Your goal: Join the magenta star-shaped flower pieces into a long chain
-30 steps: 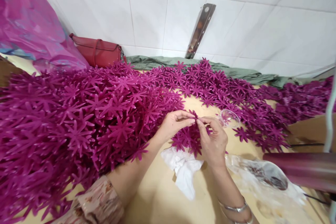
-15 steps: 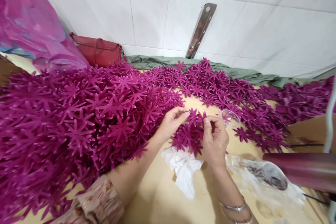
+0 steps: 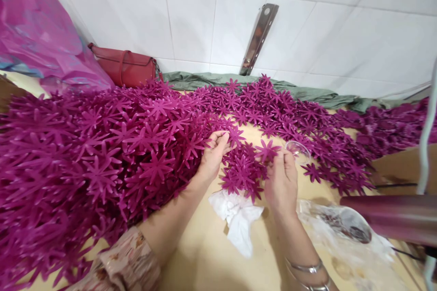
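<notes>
A large heap of magenta star-shaped flower pieces (image 3: 102, 154) covers the tan table (image 3: 205, 254). My left hand (image 3: 211, 157) pinches one flower piece (image 3: 235, 135) at the heap's right edge. My right hand (image 3: 282, 179) holds another flower piece (image 3: 268, 150) between its fingertips. Between the two hands lies a small pile of flower pieces (image 3: 243, 173). A small clear cup (image 3: 297, 150) stands just right of my right hand.
A crumpled white cloth (image 3: 239, 218) lies near my wrists. A clear plastic bag (image 3: 344, 232) and a dark red tube (image 3: 389, 216) are at the right. A red handbag (image 3: 126, 67), pink plastic bag (image 3: 37, 32), green cloth (image 3: 307, 93) and metal bracket (image 3: 258, 38) line the tiled wall.
My hands, pinched together over the small pile a second ago, have parted. The left moved left toward the heap with one flower, the right now holds a separate flower.
</notes>
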Available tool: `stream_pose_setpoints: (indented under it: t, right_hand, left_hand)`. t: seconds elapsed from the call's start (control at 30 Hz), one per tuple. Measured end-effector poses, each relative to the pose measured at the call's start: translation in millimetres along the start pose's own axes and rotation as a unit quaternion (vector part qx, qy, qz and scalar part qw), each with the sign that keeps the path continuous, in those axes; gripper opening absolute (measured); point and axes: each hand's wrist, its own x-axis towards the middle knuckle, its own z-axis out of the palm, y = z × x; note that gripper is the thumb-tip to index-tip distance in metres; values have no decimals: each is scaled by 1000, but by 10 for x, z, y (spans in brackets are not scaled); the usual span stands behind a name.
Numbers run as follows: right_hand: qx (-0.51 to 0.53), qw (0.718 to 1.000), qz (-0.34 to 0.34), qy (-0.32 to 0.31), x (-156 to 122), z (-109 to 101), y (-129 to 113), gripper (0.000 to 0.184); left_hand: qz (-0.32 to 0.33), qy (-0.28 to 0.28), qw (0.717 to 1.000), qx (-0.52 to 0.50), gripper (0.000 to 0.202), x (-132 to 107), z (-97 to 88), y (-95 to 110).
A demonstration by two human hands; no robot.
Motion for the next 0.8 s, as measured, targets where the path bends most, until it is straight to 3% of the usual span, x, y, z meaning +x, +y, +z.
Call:
stream_pose_setpoints:
  t: [0.13,0.3,0.43,0.57,0.7,0.8]
  right_hand:
    - [40,996,72,-16,-4,20,3,38]
    - [73,993,86,-37,28,69,-136,27]
    - [-9,998,25,-60,33,29,-129,17]
    - [-114,982,-74,-131,36,-18,-59,29]
    - [-152,974,-150,-71,35,-19,-83,35]
    - [-144,973,-181,-20,21,8,-154,24]
  left_hand:
    - [-7,2,1000,-9,44,-4,11,8]
    - [-7,3,1000,-24,46,-6,16,13]
    - [-16,1,1000,-24,44,-6,12,13]
    - [-11,-8,1000,-26,43,-4,4,-1]
    - [-7,-38,999,-6,42,-22,6,-26]
    - [-3,-69,997,30,36,-66,14,-35]
